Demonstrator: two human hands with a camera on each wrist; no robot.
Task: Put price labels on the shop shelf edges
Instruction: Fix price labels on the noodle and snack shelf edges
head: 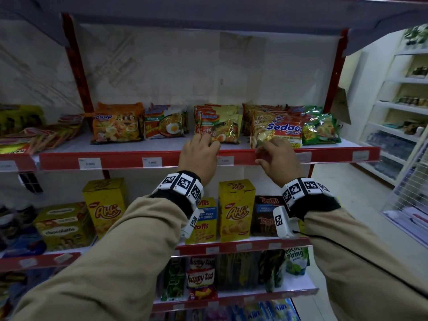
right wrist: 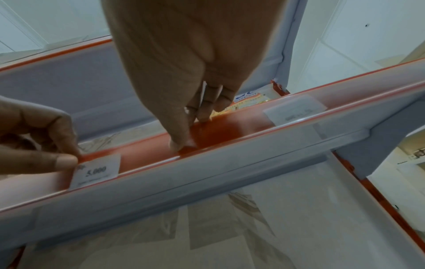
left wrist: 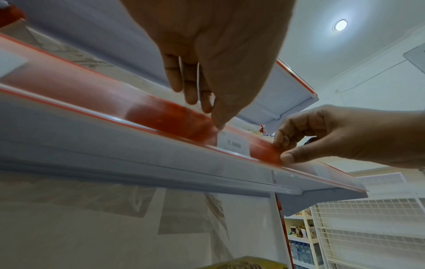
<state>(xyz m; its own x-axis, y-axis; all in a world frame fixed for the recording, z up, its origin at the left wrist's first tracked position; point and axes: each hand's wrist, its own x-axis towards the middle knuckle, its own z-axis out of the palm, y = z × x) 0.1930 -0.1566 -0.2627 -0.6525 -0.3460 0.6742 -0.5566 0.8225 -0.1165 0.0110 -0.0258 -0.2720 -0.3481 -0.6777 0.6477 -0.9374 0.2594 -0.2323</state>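
Hands meet at the red shelf edge (head: 162,158): the left hand (head: 199,156) pinches the left end of a price label (right wrist: 96,171) (marked 5.000) seated in the strip near its middle; the right hand (head: 275,156) pinches the strip beside it. A hasty release could leave the label crooked, or pull it out.

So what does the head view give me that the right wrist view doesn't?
Head only: the noodle packs above the strip, the snack boxes below, and two more labels further left.
Right wrist only: the label reads 5.000, with the left thumb at its corner.
Both: left hand and right hand on the red strip, either side of that label.
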